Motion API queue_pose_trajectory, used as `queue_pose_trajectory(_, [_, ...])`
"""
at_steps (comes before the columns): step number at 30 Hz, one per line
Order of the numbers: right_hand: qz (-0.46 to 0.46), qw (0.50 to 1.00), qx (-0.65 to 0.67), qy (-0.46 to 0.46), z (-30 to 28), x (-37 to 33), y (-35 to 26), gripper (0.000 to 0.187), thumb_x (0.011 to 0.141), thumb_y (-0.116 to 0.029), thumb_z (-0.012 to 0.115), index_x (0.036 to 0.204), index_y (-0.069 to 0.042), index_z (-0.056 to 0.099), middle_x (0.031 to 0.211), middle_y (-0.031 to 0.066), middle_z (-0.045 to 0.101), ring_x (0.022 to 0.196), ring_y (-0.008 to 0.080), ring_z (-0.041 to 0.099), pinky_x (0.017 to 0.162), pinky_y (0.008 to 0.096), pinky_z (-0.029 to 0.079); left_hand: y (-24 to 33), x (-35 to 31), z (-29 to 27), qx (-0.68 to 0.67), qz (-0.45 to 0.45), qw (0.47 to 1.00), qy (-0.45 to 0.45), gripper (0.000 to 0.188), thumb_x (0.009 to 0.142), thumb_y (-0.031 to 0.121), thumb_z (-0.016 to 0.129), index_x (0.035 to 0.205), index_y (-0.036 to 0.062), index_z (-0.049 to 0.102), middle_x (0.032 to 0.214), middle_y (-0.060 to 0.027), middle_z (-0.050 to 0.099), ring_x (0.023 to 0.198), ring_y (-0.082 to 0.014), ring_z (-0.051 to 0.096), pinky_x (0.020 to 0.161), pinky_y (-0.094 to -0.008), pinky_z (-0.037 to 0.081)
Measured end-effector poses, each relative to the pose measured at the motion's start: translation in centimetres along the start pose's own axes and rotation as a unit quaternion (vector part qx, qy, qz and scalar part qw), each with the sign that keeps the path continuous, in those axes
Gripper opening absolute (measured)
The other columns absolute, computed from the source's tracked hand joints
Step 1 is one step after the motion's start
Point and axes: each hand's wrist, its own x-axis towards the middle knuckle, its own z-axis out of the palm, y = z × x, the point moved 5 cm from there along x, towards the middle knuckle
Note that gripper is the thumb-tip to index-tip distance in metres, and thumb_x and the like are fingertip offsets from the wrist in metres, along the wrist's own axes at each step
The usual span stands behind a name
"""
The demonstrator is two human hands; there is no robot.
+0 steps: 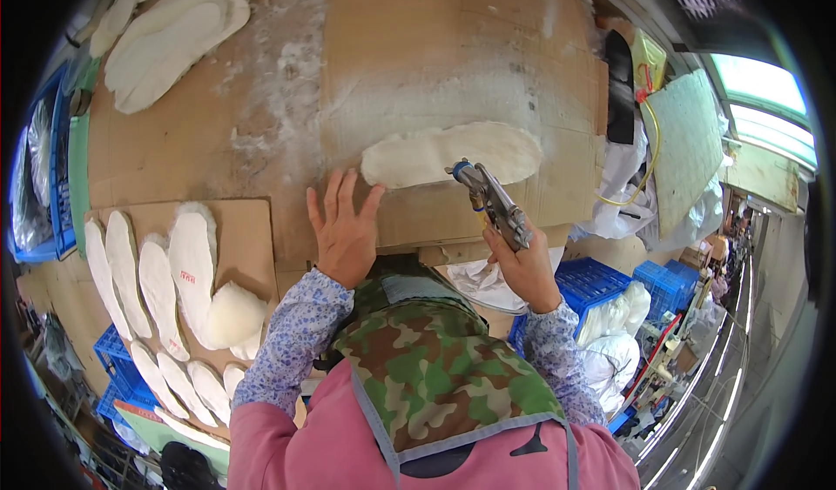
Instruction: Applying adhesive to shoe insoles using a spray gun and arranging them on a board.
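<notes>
The right hand is closed around the handle of a metal spray gun, whose blue-ringed nozzle is directed away from the body. The left hand is held open and empty, palm down, with the fingers spread. Its fingertips are placed just beside the left end of a cream fleece insole; whether the surface below is touched cannot be told. The hands are kept well apart.

The insole is laid flat, crosswise in front of the body, on a large cardboard sheet. Its near edge, toward the right end, is overlapped in view by the nozzle; contact cannot be confirmed. Whitish residue is noted on the cardboard, most heavily to the left.

Both forearms are covered by blue-flowered sleeves, and a camouflage apron is worn over pink clothing. At the lower left, further insoles are set out in two rows on a smaller cardboard piece; a red mark is borne by one. More pale insole pieces are piled at the upper left.

At the right, a yellow hose is seen hanging in front of a greenish board. Below it, a blue plastic crate is positioned near white bags. A second blue crate is located at the far left.
</notes>
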Motion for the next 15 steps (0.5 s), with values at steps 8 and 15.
queue_pose_trajectory(8, [0.034,0.998,0.025,0.053,-3.5,-0.3,2.4,0.022,0.087,-0.009,0.062,0.104,0.003,0.055,0.072,0.0099,0.060,0.058,0.0143,0.058,0.053,0.0292,0.046,0.5,0.3,-0.2,0.002,-0.017,1.000,0.009,0.049,0.079,0.002,0.053,0.127,0.0150,0.054,0.140,-0.0151,0.036,0.134,-0.0331,0.028,0.110,-0.0530,0.017])
queue_pose_trajectory(15, [0.028,0.992,0.069,0.103,-6.3,-0.5,4.4,0.021,0.089,-0.009,0.061,0.104,0.004,0.055,0.075,0.0067,0.059,0.057,0.0107,0.056,0.051,0.0266,0.048,0.4,1.1,-0.2,-0.045,-0.032,0.998,0.038,0.039,0.080,0.003,0.052,0.118,0.0127,0.057,0.134,-0.0154,0.044,0.127,-0.0341,0.037,0.105,-0.0475,0.025])
